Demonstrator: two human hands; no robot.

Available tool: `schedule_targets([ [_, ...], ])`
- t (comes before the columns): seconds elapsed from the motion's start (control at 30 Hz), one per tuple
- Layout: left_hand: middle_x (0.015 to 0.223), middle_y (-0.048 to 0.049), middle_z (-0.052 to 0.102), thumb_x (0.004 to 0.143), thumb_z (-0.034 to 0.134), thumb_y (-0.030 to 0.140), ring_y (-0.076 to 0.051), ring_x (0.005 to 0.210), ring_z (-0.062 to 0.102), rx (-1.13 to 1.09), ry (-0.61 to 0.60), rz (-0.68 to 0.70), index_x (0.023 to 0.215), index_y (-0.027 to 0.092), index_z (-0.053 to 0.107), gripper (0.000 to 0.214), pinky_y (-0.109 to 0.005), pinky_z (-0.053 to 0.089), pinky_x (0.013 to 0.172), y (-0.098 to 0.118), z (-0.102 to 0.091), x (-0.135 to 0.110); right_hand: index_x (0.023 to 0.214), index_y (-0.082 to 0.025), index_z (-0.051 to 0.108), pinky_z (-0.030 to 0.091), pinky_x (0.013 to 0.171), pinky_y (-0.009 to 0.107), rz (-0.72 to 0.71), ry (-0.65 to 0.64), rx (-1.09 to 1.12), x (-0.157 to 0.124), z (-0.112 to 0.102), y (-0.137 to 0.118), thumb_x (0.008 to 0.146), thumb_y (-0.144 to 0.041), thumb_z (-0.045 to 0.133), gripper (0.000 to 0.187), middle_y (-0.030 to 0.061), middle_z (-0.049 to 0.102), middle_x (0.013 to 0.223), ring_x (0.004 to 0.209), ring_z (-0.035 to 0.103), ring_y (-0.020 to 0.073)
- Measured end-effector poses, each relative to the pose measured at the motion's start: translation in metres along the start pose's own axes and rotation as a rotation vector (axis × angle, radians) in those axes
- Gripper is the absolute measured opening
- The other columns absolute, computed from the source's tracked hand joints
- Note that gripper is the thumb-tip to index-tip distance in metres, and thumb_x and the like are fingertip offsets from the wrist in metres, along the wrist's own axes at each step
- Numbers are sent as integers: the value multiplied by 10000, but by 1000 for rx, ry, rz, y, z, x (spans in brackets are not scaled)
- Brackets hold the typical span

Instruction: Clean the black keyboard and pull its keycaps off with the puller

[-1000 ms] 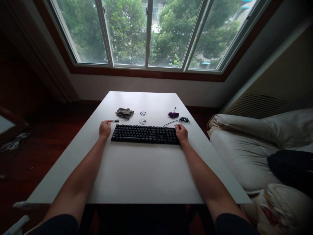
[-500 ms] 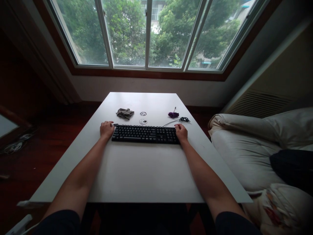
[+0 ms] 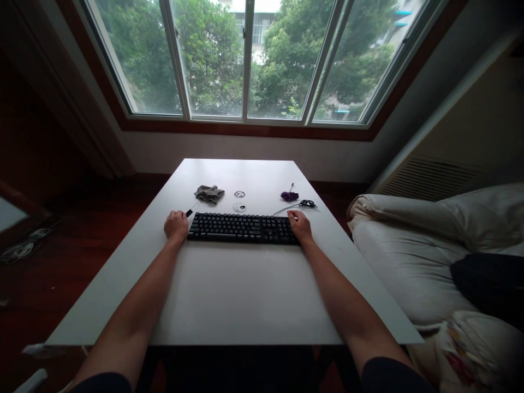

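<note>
A black keyboard [image 3: 245, 228] lies flat across the white table [image 3: 229, 295], its number pad on the right. Just off its left end, my left hand [image 3: 176, 226] is closed around a small black tool [image 3: 189, 213], whose thin, pale wire-like tip points up and right. Most of that tool is hidden in the fist. At the keyboard's upper right corner rests my right hand [image 3: 300, 226], fingers curled together over the edge of the number pad. A black cable [image 3: 308, 203] lies in a small coil behind that hand.
Behind the keyboard lie a crumpled grey cloth [image 3: 209, 194], two round cable holes [image 3: 239, 207] in the tabletop, and a small purple item [image 3: 289, 196] with a thin stem. A pale sofa [image 3: 409, 262] stands to the right. A window is beyond the table.
My right hand has slid slightly left, further over the number pad. My left hand has turned a little, showing more of the small black tool. The whole view has tilted slightly upward.
</note>
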State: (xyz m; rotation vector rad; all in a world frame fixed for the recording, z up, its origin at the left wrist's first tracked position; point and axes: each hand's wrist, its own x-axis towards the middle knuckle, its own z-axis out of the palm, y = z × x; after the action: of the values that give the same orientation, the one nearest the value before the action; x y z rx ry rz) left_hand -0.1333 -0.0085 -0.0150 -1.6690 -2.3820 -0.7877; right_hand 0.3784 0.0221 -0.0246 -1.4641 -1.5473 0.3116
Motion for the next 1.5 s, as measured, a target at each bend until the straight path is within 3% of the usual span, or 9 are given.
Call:
schedule_targets([
  [0.17, 1030, -84, 683, 981, 414, 347, -257, 981, 625, -338, -86, -44, 994, 233, 628, 243, -354, 467, 850, -5, 3, 7, 1104, -250, 732, 506, 926, 389, 81, -112, 42, 0, -2, 1, 924, -551, 483, 430, 58, 761, 1047, 983, 673, 244],
  [0.3, 1026, -47, 711, 956, 419, 362, -240, 983, 639, -596, -173, 18, 1021, 244, 626, 246, -349, 482, 876, 1, 9, 5, 1067, -231, 740, 515, 872, 376, 122, -125, 61, 1, -3, 0, 917, -567, 468, 457, 57, 768, 963, 926, 685, 240],
  [0.5, 910, -54, 738, 923, 458, 363, -236, 866, 657, -745, -229, -27, 882, 223, 613, 212, -351, 518, 798, 13, 2, 0, 987, -206, 754, 511, 777, 351, 167, -147, 37, 2, -7, -6, 907, -622, 434, 531, 56, 742, 799, 780, 665, 233],
  [0.83, 787, -11, 725, 935, 432, 388, -209, 755, 637, -638, -279, 58, 834, 250, 586, 231, -319, 477, 744, 1, 12, 4, 954, -184, 735, 522, 690, 331, 215, -169, 162, 2, -10, -9, 881, -658, 470, 548, 61, 722, 742, 661, 656, 205],
  [1.03, 839, -25, 740, 947, 429, 373, -207, 766, 652, -665, -231, 21, 880, 246, 587, 214, -314, 463, 733, 4, 5, 2, 936, -199, 734, 526, 726, 342, 143, -160, 77, 5, -5, -43, 883, -520, 523, 388, 61, 740, 777, 707, 684, 217],
  [1.13, 820, -15, 720, 951, 440, 379, -203, 751, 643, -674, -195, 19, 905, 251, 588, 201, -311, 456, 727, 3, 4, 2, 947, -225, 740, 518, 738, 334, 15, -276, 46, 6, 13, -73, 903, -479, 532, 331, 42, 742, 802, 741, 678, 212],
  [1.23, 782, -13, 684, 947, 450, 389, -209, 737, 621, -638, -133, -7, 933, 251, 600, 205, -311, 446, 707, 0, 6, 4, 989, -245, 747, 513, 775, 334, -126, -447, 14, 9, 47, -106, 902, -436, 572, 273, 37, 751, 900, 829, 674, 214],
  [1.33, 769, -11, 655, 947, 452, 400, -205, 718, 603, -642, -78, -51, 1000, 243, 611, 230, -307, 442, 687, -3, 8, 6, 1037, -244, 748, 507, 840, 335, -268, -550, 9, 18, 95, -137, 920, -388, 579, 251, 47, 738, 1013, 918, 662, 211],
  [1.5, 763, 2, 629, 947, 443, 347, -178, 687, 593, -727, -21, -73, 1128, 238, 593, 259, -291, 456, 678, -9, 9, 10, 1159, -229, 718, 487, 945, 361, -262, -642, -100, 42, 183, -178, 946, -362, 588, 283, 85, 683, 1164, 1009, 653, 220],
])
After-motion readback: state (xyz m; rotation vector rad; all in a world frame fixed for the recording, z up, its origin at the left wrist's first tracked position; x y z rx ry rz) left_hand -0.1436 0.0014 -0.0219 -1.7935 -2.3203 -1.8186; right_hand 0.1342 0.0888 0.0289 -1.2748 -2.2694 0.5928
